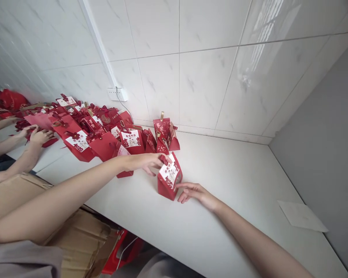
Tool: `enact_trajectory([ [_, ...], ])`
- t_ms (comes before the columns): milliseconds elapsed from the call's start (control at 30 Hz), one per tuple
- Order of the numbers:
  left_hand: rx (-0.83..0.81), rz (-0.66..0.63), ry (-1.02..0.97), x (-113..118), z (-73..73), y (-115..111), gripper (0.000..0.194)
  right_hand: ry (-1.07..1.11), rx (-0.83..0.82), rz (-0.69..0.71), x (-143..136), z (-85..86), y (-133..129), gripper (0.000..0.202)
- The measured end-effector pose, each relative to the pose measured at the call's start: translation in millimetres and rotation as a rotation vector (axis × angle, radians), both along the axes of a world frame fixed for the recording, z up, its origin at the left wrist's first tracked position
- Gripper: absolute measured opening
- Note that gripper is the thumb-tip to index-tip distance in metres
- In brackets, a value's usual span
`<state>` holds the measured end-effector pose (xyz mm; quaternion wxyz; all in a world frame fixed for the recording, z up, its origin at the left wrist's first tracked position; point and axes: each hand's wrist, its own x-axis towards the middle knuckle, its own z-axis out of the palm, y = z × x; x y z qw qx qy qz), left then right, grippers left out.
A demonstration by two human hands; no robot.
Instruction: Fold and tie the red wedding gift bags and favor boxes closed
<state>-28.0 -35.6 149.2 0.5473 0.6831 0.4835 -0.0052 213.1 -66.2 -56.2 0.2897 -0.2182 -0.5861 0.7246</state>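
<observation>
A red gift box (170,178) with a pointed top, a dark red ribbon and a white printed panel stands on the white table (234,173). My left hand (143,162) reaches over its top from the left, fingers at the ribbon and thumb hanging a little apart. From the right, my right hand (195,193) touches the box's lower side with an outstretched index finger; its other fingers are partly curled, with nothing visible in them. Just behind stands a small group of red boxes (163,135). Another red box (124,173) is partly hidden under my left forearm.
Many red gift boxes (104,119) crowd the table along the tiled wall. At far left, a co-worker's hands (40,136) handle red boxes. A cardboard carton (78,239) stands below the front edge. A white sheet (301,215) lies by the grey panel at right.
</observation>
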Motion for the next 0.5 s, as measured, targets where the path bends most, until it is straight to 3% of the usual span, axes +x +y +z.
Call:
enact_trajectory([
  [100,0.296,-0.017,0.136,-5.0,0.3,-5.4,0.049,-0.006,-0.003,-0.022,-1.1,0.2,0.4,0.035],
  [200,0.642,0.084,0.295,-0.3,-13.8,-10.0,0.052,0.0,-0.047,-0.05,2.1,0.0,2.8,0.032],
  [267,0.681,0.105,0.372,4.6,-22.4,-7.9,0.039,-0.001,-0.08,-0.056,4.3,-0.3,4.5,0.031],
  [333,0.655,0.057,0.453,4.7,-22.0,-3.2,0.035,0.0,-0.119,-0.059,6.1,-0.7,6.2,0.029],
  [400,0.627,0.03,0.504,-6.6,-8.1,-0.6,0.046,0.014,-0.169,-0.067,7.7,-1.2,8.0,0.028],
  [500,0.604,0.057,0.428,-51.8,32.2,-11.0,0.046,0.038,-0.235,-0.077,10.5,-2.8,10.3,0.026],
])
